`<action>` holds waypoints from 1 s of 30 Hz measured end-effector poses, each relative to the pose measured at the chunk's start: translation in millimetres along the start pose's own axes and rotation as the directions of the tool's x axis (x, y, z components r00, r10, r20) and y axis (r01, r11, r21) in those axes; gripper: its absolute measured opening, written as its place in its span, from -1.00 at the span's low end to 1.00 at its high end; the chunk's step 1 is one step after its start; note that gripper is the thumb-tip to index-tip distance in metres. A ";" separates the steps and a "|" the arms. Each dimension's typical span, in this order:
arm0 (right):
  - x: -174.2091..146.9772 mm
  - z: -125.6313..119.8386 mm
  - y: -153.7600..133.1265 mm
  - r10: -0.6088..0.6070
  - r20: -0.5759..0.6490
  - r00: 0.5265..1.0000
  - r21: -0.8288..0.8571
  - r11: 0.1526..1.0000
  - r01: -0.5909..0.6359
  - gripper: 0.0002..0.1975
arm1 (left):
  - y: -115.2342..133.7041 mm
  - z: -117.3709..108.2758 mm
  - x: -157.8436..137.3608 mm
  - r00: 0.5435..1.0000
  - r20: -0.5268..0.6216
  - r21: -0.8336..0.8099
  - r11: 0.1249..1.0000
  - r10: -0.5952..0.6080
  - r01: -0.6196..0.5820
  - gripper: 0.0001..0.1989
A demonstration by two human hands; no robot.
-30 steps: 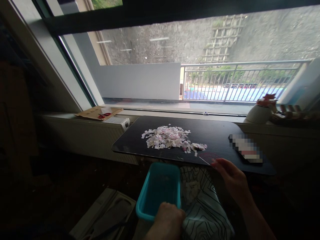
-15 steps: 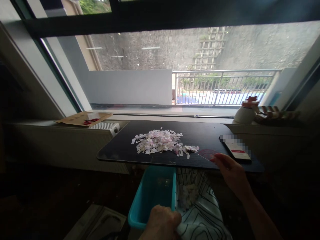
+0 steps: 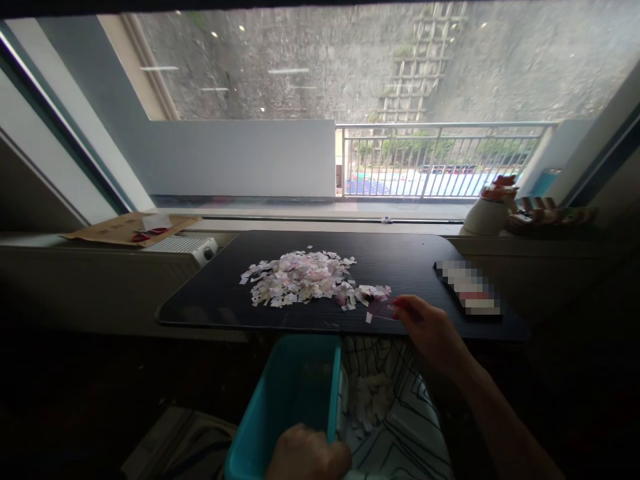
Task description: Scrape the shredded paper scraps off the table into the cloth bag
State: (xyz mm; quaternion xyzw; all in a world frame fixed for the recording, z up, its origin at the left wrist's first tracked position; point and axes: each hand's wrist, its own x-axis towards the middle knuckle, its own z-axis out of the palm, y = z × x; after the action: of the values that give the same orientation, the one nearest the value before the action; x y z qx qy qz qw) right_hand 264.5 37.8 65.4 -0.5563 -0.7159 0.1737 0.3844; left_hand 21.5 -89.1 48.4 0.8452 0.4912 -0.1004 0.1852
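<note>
On the dark tabletop (image 3: 390,257) lies a heap of small cut paper pieces (image 3: 300,277), with a smaller cluster trailing off to its right. My right hand (image 3: 425,323) pinches a thin, clear protractor (image 3: 383,308) with reddish markings, held low over the table beside that cluster. One loose paper piece (image 3: 369,318) lies by its edge. Below the table's front edge, my left hand (image 3: 307,453) is closed on the near rim of a teal plastic bin (image 3: 285,393). The bin's inside is dim. More paper pieces (image 3: 370,400) lie on the patterned cloth (image 3: 400,427) right of the bin.
A phone (image 3: 467,287), partly blurred out, lies on the table's right side. Scissors (image 3: 150,234) rest on a brown paper envelope (image 3: 115,229) at the left sill. A white pot (image 3: 485,215) stands at the right sill. A radiator (image 3: 185,250) adjoins the table's left side.
My right hand has moved left with the protractor, closer to the small paper cluster. My left hand keeps hold of the bin. The view has tilted down and shifted slightly.
</note>
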 end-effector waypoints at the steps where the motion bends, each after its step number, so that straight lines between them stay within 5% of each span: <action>1: 3.2 -0.9 -1.9 -0.009 -0.018 1.000 -0.014 1.000 0.009 -0.77 | -0.1 -3.3 -1.5 1.000 0.005 -0.010 1.000 -0.005 0.005 -0.84; 23: -3.8 2.2 10.5 0.034 -0.006 0.999 0.087 0.996 -0.033 -0.79 | -1.8 -14.0 0.7 0.999 0.010 -0.027 0.998 -0.052 0.052 -0.89; 30: -6.4 -0.8 24.4 0.035 -0.125 0.992 0.125 0.992 -0.020 -0.73 | 1.8 -24.2 9.4 0.999 0.030 -0.013 1.000 -0.028 0.028 -0.93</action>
State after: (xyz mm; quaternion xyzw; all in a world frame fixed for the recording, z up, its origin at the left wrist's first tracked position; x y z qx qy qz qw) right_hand 281.9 39.6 47.1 -0.5513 -0.6702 0.1871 0.4602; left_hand 27.4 -72.6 67.6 0.8354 0.5007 -0.1123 0.1968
